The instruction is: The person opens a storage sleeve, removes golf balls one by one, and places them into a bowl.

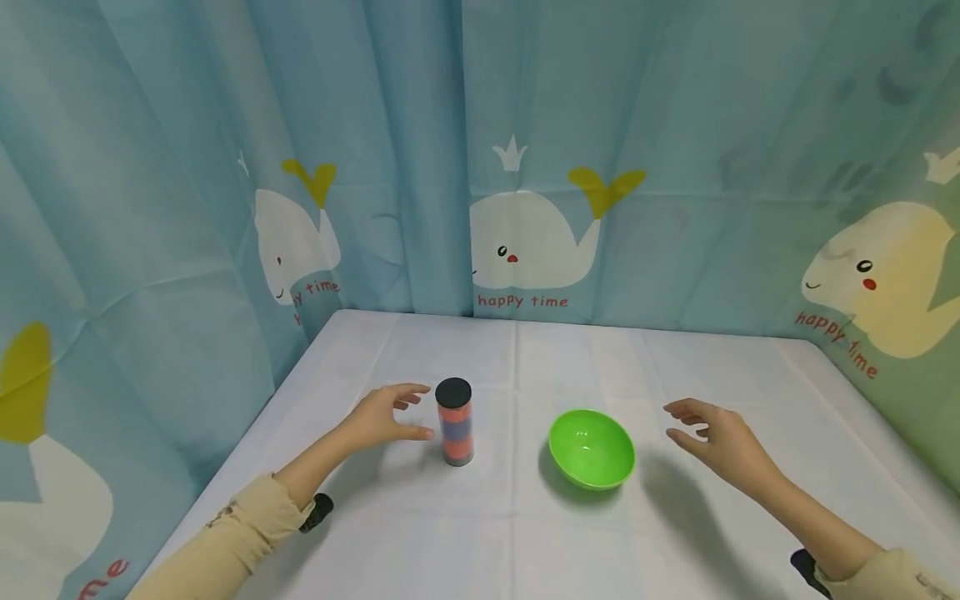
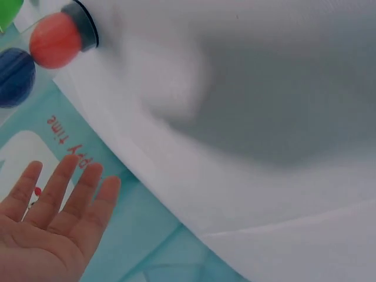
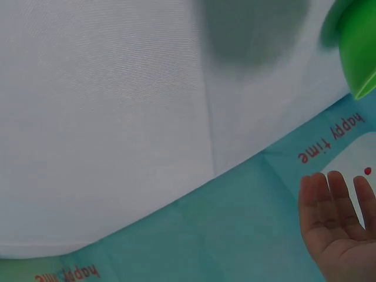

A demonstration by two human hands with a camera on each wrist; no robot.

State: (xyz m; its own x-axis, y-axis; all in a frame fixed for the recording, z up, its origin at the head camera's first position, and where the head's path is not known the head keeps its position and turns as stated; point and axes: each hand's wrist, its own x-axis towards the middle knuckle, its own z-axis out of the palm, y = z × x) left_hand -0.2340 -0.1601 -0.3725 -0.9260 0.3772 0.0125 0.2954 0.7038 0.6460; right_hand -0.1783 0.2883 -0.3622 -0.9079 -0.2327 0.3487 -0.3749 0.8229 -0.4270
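A clear tube (image 1: 455, 429) with a black cap stands upright on the table, holding orange and blue balls; part of it also shows in the left wrist view, where an orange ball (image 2: 56, 41) sits by the cap. Just left of the tube, my left hand (image 1: 381, 417) has its fingers and thumb spread apart, with nothing between them. A shiny green bowl (image 1: 591, 450) rests right of the tube, its open side up. My right hand (image 1: 720, 442) hovers to the right of the bowl, fingers loosely bent and thumb apart, holding nothing.
A white cloth (image 1: 480, 542) covers the table. Blue curtains (image 1: 405, 125) printed with whales hang behind it and along both sides. Dark bands circle both wrists below beige sleeves (image 1: 232, 533).
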